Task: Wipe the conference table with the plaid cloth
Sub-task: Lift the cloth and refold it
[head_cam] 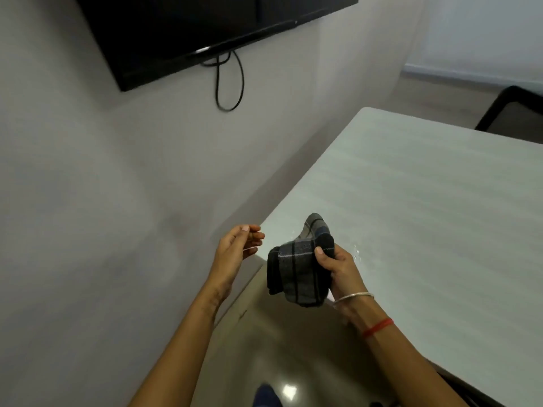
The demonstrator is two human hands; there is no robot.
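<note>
White desk [426,207] corner, cloth held above its near edge
Right hand [338,267] grips the bunched plaid cloth [296,271]; left hand [238,248] hovers open just beside it, apart, fingers loosely curled

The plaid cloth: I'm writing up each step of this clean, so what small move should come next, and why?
Probably lower the plaid cloth onto the conference table by its near corner. The right hand grips it bunched in the air, off the surface; droplets glint just beside it, and the left hand is open and empty.
</note>
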